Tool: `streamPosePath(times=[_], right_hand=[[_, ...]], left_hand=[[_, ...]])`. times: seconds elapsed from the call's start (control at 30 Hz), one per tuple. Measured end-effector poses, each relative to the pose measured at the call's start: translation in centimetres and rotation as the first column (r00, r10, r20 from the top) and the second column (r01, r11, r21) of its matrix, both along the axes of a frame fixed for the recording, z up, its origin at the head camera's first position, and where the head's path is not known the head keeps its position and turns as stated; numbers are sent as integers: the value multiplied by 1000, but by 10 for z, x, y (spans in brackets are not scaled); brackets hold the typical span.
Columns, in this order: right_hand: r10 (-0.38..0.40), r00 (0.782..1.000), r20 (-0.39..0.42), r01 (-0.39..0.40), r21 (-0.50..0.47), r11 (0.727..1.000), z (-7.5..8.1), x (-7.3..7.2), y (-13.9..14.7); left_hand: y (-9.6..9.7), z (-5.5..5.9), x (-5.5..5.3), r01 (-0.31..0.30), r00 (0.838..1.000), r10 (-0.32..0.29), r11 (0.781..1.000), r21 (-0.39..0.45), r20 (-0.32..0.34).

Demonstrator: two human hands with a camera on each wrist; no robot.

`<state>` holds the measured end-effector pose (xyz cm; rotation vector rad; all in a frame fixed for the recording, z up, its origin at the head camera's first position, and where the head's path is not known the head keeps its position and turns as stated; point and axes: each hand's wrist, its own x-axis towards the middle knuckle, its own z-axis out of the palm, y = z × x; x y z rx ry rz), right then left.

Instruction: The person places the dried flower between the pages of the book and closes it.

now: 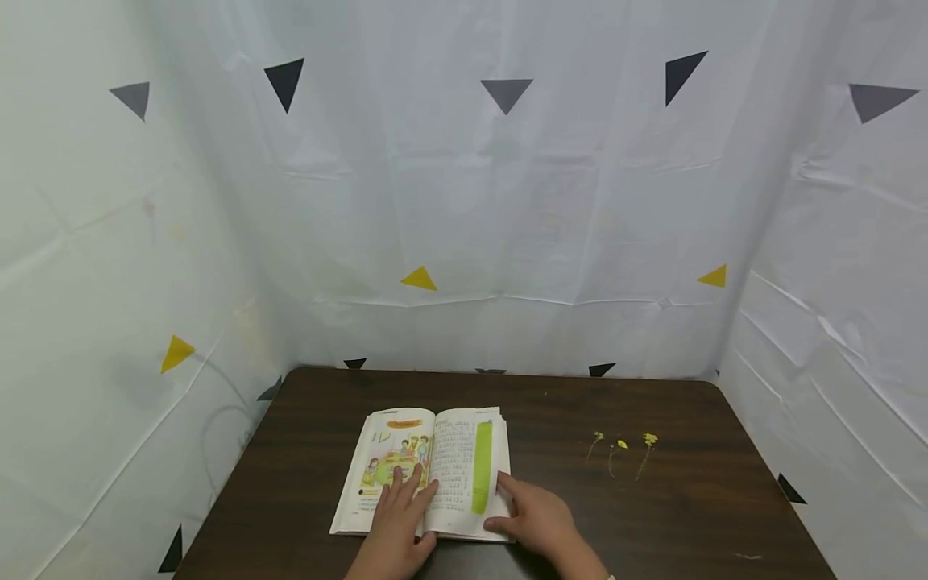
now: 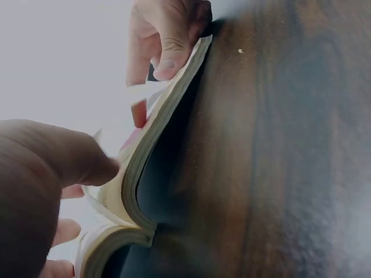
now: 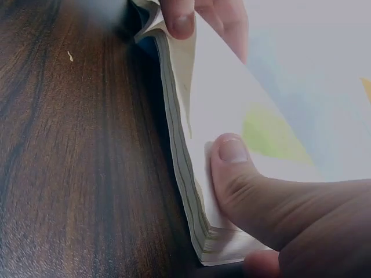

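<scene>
An open book (image 1: 453, 419) lies on the dark wooden table, with a coloured picture on its left page and text beside a green strip on its right page. My left hand (image 1: 395, 515) rests across the lower left page and the middle fold, fingers spread and fairly straight. At the lower right edge, my right hand (image 1: 540, 515) grips the book, its thumb on the page and its fingers bent at the side. In the right wrist view, that thumb (image 3: 235, 168) presses near the page corner. A page (image 3: 220, 75) bows up slightly beside the left hand's fingers.
To the right of the book lie three small yellow flowers (image 1: 648, 441) on thin stems. The dark table (image 1: 689, 515) is bordered by white sheeting (image 1: 544, 201) with black, grey and yellow triangles at the back and both sides.
</scene>
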<state>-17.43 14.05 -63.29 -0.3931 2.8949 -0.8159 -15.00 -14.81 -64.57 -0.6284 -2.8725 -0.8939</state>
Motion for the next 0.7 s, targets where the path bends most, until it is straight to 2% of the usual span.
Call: streamPosePath(times=[0.17,0.27,0.33,0.43,0.53,0.6,0.7], right_hand=[[0,1000,-25,0,22,1000,-2,-1,-1],[5,1000,-30,-4,28,1000,-2,-2,-1],[8,1000,-20,-8,27,1000,-3,-2,-1],[15,1000,-27,-14,27,1000,-5,-2,-1],[11,999,-31,-10,24,1000,-6,-2,-1],[4,1000,-27,-4,20,1000,-6,-2,-1],[-3,1000,-16,3,15,1000,-5,-2,-1]], left_hand=[[-4,-4,1,-3,995,5,1000,24,-96],[-7,-5,2,-24,991,27,999,24,-130],[-10,-5,2,-56,991,58,998,20,-120],[-12,-1,5,-131,989,133,991,29,-71],[-15,7,6,-224,973,226,974,46,-40],[-17,9,6,-272,959,277,960,71,-61],[-23,9,4,-320,933,335,940,121,-135]])
